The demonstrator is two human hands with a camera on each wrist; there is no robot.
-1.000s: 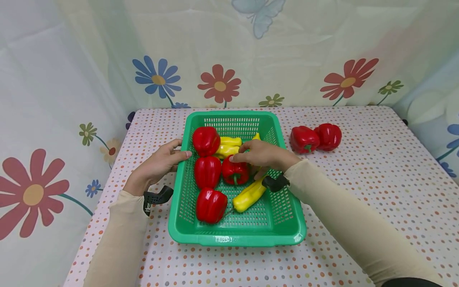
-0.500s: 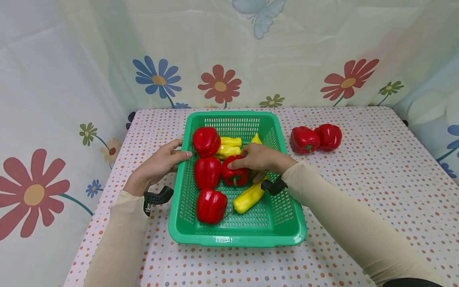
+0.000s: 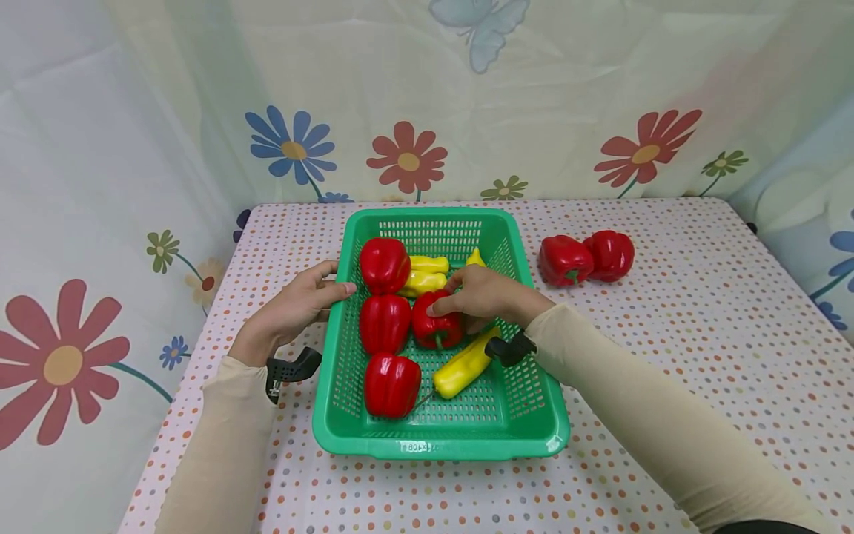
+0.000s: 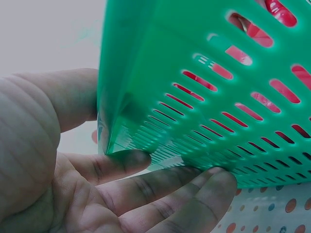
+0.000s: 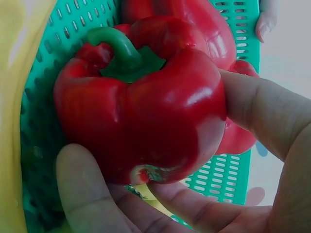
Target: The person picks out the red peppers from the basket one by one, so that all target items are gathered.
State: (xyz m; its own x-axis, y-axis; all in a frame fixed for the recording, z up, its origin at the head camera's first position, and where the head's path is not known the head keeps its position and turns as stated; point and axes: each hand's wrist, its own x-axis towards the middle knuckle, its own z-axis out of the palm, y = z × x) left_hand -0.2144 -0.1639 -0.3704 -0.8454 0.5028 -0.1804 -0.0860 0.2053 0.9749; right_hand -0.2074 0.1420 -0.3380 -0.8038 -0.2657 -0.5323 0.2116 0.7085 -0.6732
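Along the left side of the flowered backdrop (image 3: 534,96), petals run down beside the patterned desk (image 3: 687,311). Next comes the left hand (image 3: 293,300), gripping the rim of the green basket (image 3: 474,449), thumb over the edge and fingers against the slotted outer wall. Just inside that wall, three red peppers form a column: the back one (image 3: 385,265), the middle one (image 3: 385,324) and the front one (image 3: 392,384). Behind, two yellow peppers (image 3: 422,282) lie partly hidden by the back one. Right of the middle one, the held pepper (image 3: 425,326) is inside the basket, its green stem toward the near side; the right hand (image 3: 490,293) holds it, thumb and fingers curled about it. Crowding that hand, a long yellow pepper (image 3: 460,371) slants close below, overlapped by the black wrist device (image 3: 512,347), and a yellow tip (image 3: 476,257) shows behind the knuckles. Outside the basket to the right, two red peppers (image 3: 565,261) touch each other on the desk.
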